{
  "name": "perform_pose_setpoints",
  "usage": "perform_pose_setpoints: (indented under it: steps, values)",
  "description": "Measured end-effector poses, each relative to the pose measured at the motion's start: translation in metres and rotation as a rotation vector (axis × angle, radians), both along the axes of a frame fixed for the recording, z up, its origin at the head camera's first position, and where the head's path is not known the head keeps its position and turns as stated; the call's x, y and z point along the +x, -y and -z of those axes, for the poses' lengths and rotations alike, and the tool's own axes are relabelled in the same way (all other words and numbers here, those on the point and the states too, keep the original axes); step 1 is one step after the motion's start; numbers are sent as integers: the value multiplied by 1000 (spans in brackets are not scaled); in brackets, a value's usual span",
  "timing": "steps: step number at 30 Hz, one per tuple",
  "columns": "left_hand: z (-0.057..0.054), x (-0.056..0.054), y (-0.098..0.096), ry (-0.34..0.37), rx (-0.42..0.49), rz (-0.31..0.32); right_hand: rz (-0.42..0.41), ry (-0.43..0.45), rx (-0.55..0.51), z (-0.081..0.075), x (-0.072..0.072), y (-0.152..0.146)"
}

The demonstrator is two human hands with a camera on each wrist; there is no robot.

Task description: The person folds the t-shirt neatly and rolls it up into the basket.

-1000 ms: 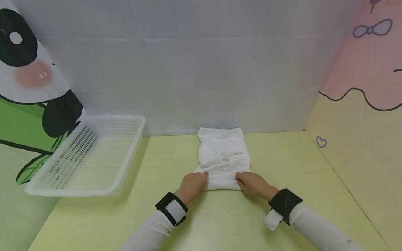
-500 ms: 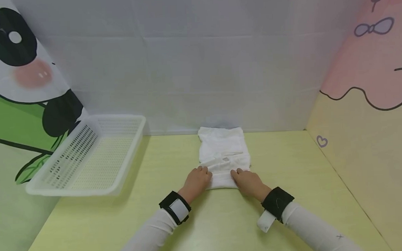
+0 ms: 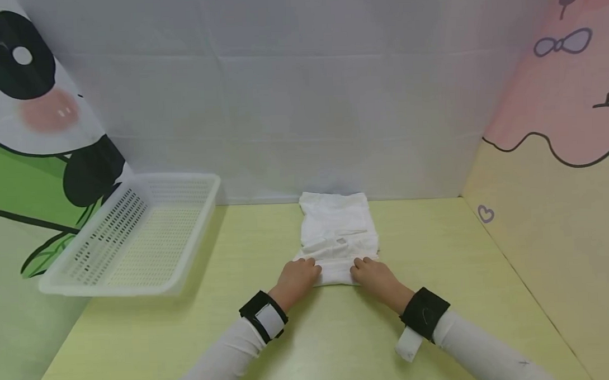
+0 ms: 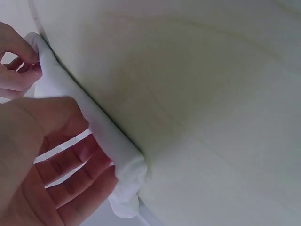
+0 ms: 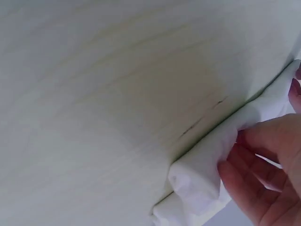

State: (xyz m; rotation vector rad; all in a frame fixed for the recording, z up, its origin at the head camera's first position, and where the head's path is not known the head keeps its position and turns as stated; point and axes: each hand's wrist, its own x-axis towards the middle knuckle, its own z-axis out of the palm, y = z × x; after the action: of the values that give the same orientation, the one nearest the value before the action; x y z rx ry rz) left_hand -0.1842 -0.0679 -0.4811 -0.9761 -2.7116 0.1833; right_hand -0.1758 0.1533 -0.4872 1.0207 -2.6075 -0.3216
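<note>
A white cloth, folded into a narrow strip with a rolled near end, lies on the yellow table. My left hand holds the left part of the near roll, its thumb against the front and its fingers bent over the top. On the right part, my right hand pinches the same roll between thumb and fingers. The left wrist view shows the rolled edge of the cloth running from thumb to fingers. In the right wrist view, a loose layered end of the cloth sticks out beyond the fingers.
A white perforated plastic basket stands at the left of the table. Behind the cloth rises a pale grey back wall. Side walls with cartoon prints border the left and right.
Both hands have shifted inward along the near roll, closer together than a second ago. Their fingers went from a low grip to bending over its top. The basket has not moved.
</note>
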Motion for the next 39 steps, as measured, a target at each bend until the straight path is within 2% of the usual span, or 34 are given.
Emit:
perform_pose_setpoints:
  steps: [2,6,9,12,15,21,27,34,39]
  values:
    - [-2,2,1,7,0,7,-27,-10,-31,1,2,-3]
    - [-4,5,1,64,-10,8,-81,-14,-99,4,3,-10]
    - [-5,4,0,107,-21,-5,-100,3,-116,5,3,-15]
    - [-6,1,-1,121,-39,-15,-114,15,-122,7,1,-18]
    - [-3,-2,-1,94,-45,-6,-131,10,-142,8,0,-20]
    - [2,-4,0,-13,-9,15,-163,-45,-163,12,-4,-20]
    - [7,-6,-1,-30,34,15,-153,-67,-194,15,-5,-18]
    - [7,-3,0,-58,24,23,-104,43,-238,12,-3,-17]
    - [4,3,1,-113,21,40,-76,112,-260,12,-2,-17]
